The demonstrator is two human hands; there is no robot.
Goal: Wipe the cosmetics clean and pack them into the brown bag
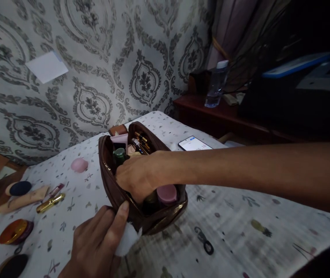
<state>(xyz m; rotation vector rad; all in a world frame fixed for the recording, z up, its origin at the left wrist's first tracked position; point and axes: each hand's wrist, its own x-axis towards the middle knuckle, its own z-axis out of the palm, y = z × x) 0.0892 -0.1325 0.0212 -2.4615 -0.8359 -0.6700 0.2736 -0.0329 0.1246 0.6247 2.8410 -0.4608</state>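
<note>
A brown zip-up makeup bag stands unzipped on the bed, filled with cosmetics. My right hand reaches down into it from the right, its fingertips hidden among the contents. Near that hand are a green-capped bottle, a pink round container and several gold-trimmed sticks or brushes. Against the bag's near side rests my left hand, fingers curled and thumb touching the rim. A white wad of tissue or cotton bulges out from under this closed hand.
On the left lie a pink sponge, a beige tube, a gold tube, an amber jar and a dark round item. A lit phone lies behind my right forearm. A water bottle stands on the red-brown table.
</note>
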